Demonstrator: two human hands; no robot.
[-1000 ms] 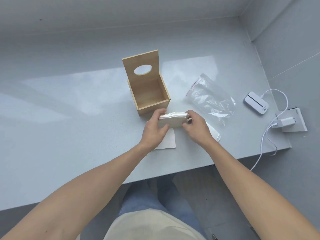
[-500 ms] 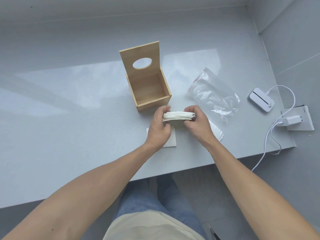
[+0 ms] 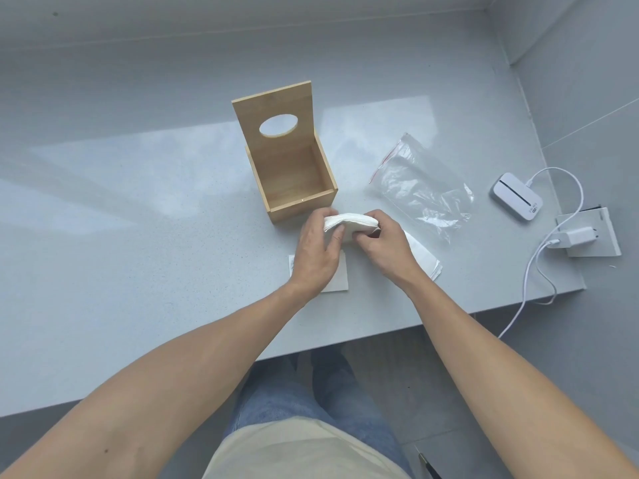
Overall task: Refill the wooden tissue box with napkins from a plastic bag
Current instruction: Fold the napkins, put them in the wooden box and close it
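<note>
The wooden tissue box stands open in the middle of the counter, its lid with an oval hole upright at the back, and nothing shows inside. Just in front of its near wall, my left hand and my right hand hold a stack of white napkins between them, bowed upward. The clear plastic bag with a red zip strip lies flat to the right of the box. More white napkins lie on the counter, one under my left hand and a pile beneath my right wrist.
A small white device lies at the right, cabled to a white charger in a wall socket plate. The grey counter's near edge runs just behind my forearms. A wall corner closes the right side.
The napkin stack has stayed between both hands in front of the box; it has shifted from edge-on flat to bowed upward, with my fingers re-gripping underneath.
</note>
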